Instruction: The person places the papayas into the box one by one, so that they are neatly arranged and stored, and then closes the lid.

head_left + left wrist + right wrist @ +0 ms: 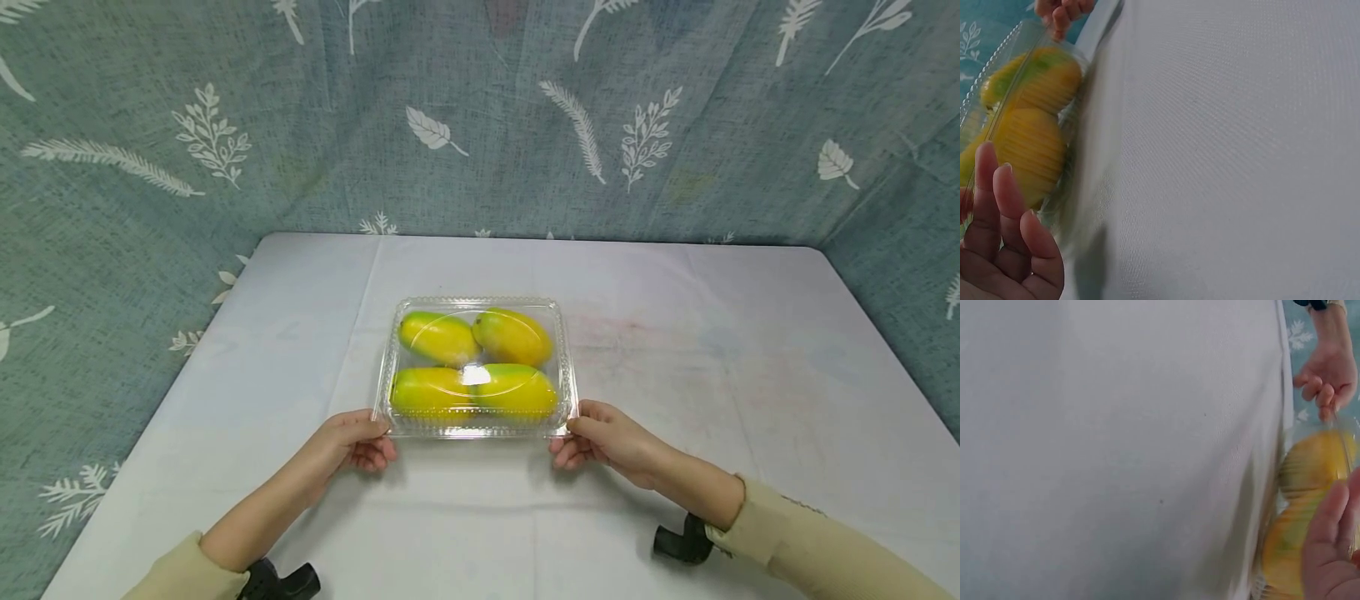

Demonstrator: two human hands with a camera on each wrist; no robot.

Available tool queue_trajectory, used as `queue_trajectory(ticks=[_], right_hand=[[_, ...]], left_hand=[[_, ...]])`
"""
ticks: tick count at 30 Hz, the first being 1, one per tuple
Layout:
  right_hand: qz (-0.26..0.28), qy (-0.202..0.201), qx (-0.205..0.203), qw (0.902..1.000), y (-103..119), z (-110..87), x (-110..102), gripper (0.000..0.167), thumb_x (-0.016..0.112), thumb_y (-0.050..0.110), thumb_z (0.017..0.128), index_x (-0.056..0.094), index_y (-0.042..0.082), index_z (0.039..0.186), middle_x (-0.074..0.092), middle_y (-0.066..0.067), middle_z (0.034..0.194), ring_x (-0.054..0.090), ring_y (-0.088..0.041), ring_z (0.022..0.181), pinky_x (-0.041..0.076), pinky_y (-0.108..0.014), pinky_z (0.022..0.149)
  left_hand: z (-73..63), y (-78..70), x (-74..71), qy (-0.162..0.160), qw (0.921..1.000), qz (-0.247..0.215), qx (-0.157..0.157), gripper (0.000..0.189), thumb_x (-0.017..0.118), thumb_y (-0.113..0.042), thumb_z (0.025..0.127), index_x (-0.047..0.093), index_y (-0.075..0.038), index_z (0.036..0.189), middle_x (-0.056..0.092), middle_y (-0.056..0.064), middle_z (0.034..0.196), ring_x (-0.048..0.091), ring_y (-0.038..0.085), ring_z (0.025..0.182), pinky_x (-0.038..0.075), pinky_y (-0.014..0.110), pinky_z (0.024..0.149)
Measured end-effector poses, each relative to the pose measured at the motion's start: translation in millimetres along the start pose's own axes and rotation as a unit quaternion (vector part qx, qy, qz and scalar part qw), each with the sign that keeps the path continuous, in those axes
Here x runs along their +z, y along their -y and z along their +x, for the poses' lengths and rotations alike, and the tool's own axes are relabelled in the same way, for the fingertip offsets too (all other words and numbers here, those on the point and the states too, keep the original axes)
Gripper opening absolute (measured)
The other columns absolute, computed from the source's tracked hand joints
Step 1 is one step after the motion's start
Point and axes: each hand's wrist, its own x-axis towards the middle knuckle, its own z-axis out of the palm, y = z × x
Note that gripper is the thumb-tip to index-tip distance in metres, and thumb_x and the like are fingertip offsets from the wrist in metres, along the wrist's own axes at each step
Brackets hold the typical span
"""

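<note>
A clear plastic clamshell box point(468, 432) with its lid down is over the middle of the white table in the head view. Inside lie several yellow-green mangoes point(438, 337) in two rows. My left hand point(352, 437) pinches the near left corner of the box's rim, thumb on top. At the near right corner my right hand point(607, 437) grips the rim the same way. The left wrist view has mangoes point(1032, 147) behind the box's ribbed side, beside the left fingers point(1013, 197). Mangoes point(1291, 544) also show beside the right fingers point(1329, 512) in the right wrist view.
A white cloth covers the table point(712, 358), with faint reddish stains right of the box. Behind and at the sides hangs a blue-green curtain point(495, 125) with white leaf prints. Black wrist devices point(682, 542) sit by the beige sleeves point(810, 533).
</note>
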Motion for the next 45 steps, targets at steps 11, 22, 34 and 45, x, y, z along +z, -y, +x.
queue_trajectory(ticks=[11,22,34,45], right_hand=[[0.017,-0.018,0.0,0.9997,-3,-3.6,4,0.029,0.035,0.008,0.096,0.034,-0.013,0.115,0.061,-0.005,0.083,0.065,-0.013,0.072,0.052,-0.027,0.075],[-0.011,-0.003,0.0,0.9999,-1,-5.3,-2,0.038,0.04,0.015,0.097,0.028,-0.01,0.124,0.066,-0.007,0.088,0.067,-0.016,0.075,0.051,-0.033,0.077],[-0.509,-0.19,-0.293,0.7867,-1,-11.3,-5,0.057,0.07,0.018,0.081,0.043,0.003,0.129,0.04,-0.019,0.133,0.046,-0.034,0.115,0.044,-0.047,0.089],[-0.556,-0.19,-0.387,0.7104,-4,-9.9,-10,0.049,0.035,0.043,0.093,0.052,0.007,0.12,0.051,-0.015,0.122,0.052,-0.03,0.108,0.048,-0.042,0.085]], left_hand=[[0.8,-0.1,-1.3,-0.003,1.0,-0.003,0.003,0.018,0.044,-0.017,0.094,0.053,-0.01,0.079,0.062,-0.007,0.067,0.057,0.006,0.06,0.048,0.024,0.062],[-3.7,3.6,-1.5,-0.032,0.9992,0.022,-0.006,0.022,0.049,-0.024,0.093,0.055,-0.005,0.084,0.063,-0.003,0.073,0.057,0.009,0.062,0.048,0.026,0.063],[-12.6,6.4,11.5,-0.207,0.8721,0.384,0.222,0.056,0.066,-0.025,0.084,0.043,-0.013,0.134,0.048,0.006,0.129,0.056,0.022,0.101,0.047,0.037,0.075],[-6.6,9.3,11.9,-0.219,0.8575,0.388,0.258,0.057,0.069,-0.022,0.081,0.047,-0.015,0.133,0.051,0.002,0.129,0.06,0.015,0.092,0.049,0.037,0.073]])
